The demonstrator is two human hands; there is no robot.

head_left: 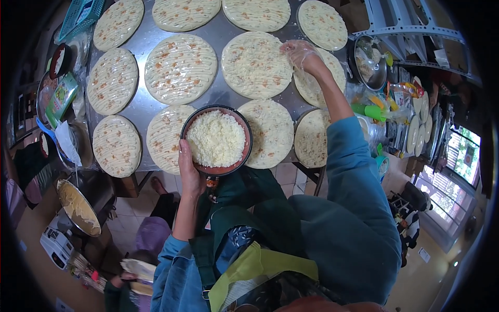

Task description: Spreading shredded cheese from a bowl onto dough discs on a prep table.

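Observation:
My left hand (189, 169) grips a dark-rimmed, reddish bowl (222, 170) by its near left side. White crumbly topping (215, 138), like grated cheese, fills it. My right hand (301, 53), in a clear plastic glove, hovers over the right side of the table with fingers bent downward. What they hold, if anything, is hidden. Below it lie a crumb-covered dough round (257, 65) and another round (319, 78) partly behind my wrist. A crumb-covered round (270, 132) sits beside the bowl. Other rounds (180, 67) bear creamy lines and orange bits.
The rounds lie on a metal table (143, 10). Left are a teal basket (80, 18), a green packet (61, 99) and a large pan of creamy mix (78, 208). Right are a metal bowl (370, 62), a green cup (373, 111) and a metal rack (416, 31). Someone in purple (153, 234) is at lower left.

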